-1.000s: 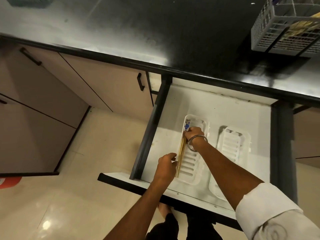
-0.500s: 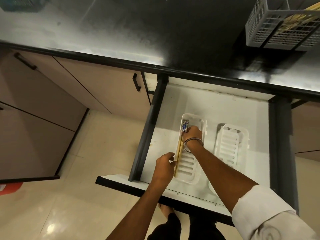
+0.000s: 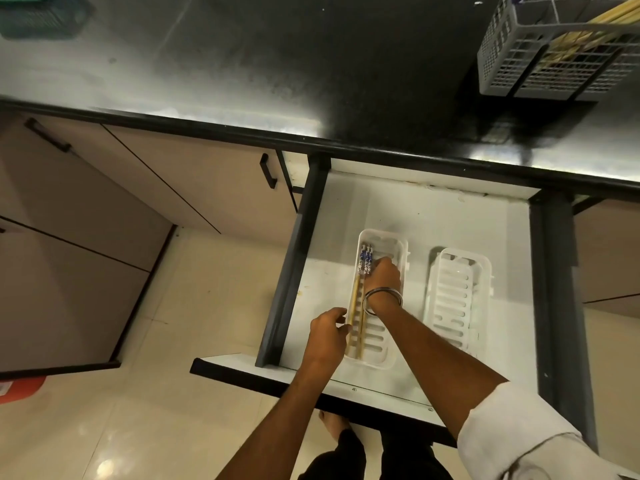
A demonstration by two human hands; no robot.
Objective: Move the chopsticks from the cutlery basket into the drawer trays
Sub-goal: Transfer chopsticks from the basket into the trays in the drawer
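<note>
Wooden chopsticks [image 3: 356,308] in left tray [image 3: 394,249], right tray [image 3: 485,268] beside

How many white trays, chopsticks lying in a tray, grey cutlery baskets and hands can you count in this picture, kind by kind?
White trays: 2, the left tray and the right tray
Chopsticks in a tray: 2
Grey cutlery basket: 1
Hands: 2, left hand and right hand
Total: 7

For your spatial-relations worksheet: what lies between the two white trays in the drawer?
Only bare drawer floor separates the left tray from the right tray, seen in the head view.
</note>
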